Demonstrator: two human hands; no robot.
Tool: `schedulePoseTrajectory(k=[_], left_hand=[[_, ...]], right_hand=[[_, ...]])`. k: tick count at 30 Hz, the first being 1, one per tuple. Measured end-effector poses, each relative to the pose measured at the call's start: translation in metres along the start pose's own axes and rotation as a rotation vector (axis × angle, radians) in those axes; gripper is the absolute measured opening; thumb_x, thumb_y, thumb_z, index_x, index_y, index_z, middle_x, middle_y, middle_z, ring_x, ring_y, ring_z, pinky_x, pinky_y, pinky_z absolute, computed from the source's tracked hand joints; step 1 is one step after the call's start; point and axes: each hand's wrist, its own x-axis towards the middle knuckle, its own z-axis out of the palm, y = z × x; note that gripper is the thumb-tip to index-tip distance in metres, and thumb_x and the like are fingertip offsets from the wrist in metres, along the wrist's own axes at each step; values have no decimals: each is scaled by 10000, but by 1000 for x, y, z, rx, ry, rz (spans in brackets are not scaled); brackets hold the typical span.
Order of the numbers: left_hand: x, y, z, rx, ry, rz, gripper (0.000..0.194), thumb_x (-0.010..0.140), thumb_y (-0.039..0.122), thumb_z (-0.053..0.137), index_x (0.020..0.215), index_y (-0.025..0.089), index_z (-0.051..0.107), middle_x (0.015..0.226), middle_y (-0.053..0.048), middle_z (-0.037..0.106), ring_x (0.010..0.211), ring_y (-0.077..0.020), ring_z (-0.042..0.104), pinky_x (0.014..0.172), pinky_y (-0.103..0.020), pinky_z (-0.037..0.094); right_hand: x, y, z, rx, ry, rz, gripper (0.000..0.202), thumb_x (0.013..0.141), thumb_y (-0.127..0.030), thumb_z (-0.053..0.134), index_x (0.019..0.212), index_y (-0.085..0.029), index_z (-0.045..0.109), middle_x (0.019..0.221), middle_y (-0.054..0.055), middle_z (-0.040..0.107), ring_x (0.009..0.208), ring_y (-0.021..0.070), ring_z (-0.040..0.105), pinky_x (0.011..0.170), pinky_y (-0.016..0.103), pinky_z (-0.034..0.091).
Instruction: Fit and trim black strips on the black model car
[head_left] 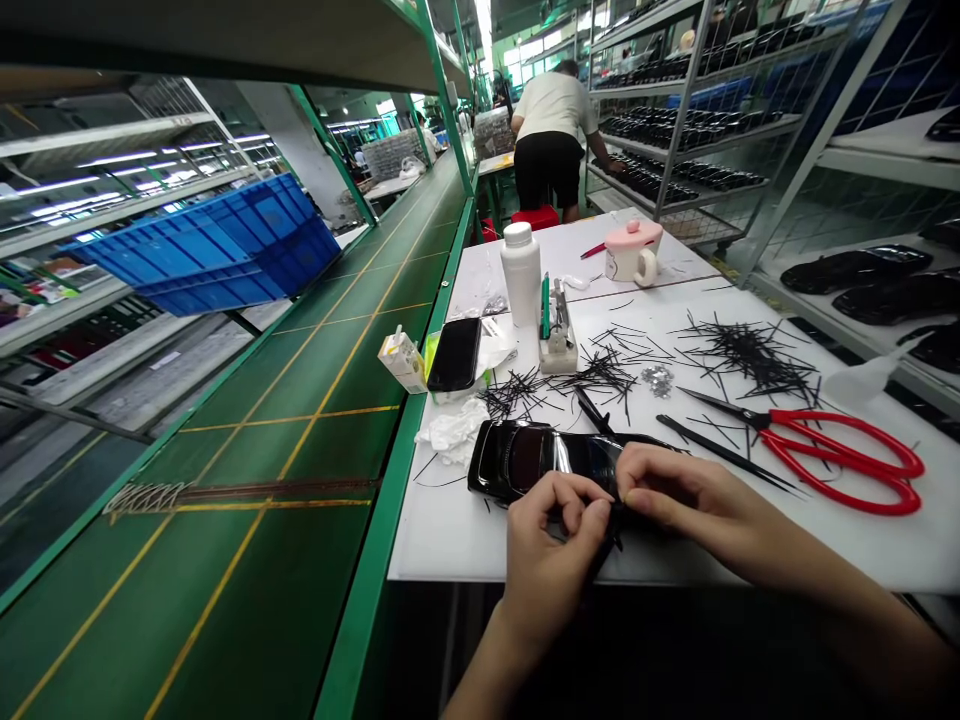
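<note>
A glossy black model car [525, 455] lies sideways near the front edge of the white table. My left hand [559, 530] is at its near side, thumb and fingers pinched together. My right hand [671, 495] pinches close by, at the car's right part. What the fingertips hold is small, dark and too hidden to name. Beyond the car are piles of thin black strips [754, 355]. Black tweezers [724, 452] and red-handled scissors [840, 450] lie to the right of my right hand.
A phone [454, 354], small carton [402, 360], crumpled tissue [454, 432], white bottle [521, 275], metal holder [558, 345] and lidded cup [631, 255] stand or lie around. A green conveyor [300, 400] runs along the left. A person [553, 130] bends beside racks at the back.
</note>
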Motion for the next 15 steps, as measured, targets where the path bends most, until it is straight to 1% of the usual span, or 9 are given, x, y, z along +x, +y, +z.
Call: schedulePoseTrajectory(k=[5, 11, 15], left_hand=[[1, 0, 0, -14, -3, -16, 356, 847, 171, 635, 627, 200, 357, 803, -28, 687, 743, -134, 594, 716, -244, 447], [2, 1, 0, 1, -6, -21, 355, 847, 186, 633, 628, 203, 354, 801, -36, 689, 736, -141, 595, 705, -254, 447], [1, 1, 0, 3, 6, -24, 356, 841, 191, 632, 623, 205, 351, 797, -39, 688, 731, -144, 595, 703, -259, 450]], right_hand=[[1, -1, 0, 4, 4, 12, 225, 998, -390, 503, 861, -222, 561, 821, -14, 500, 742, 125, 456, 658, 259, 340], [2, -2, -1, -1, -10, 23, 251, 987, -420, 509, 857, -213, 567, 817, 3, 506, 736, 138, 467, 646, 266, 354], [2, 0, -3, -4, 4, 21, 270, 985, -433, 503, 854, -207, 569, 809, 15, 510, 723, 146, 469, 623, 270, 359]])
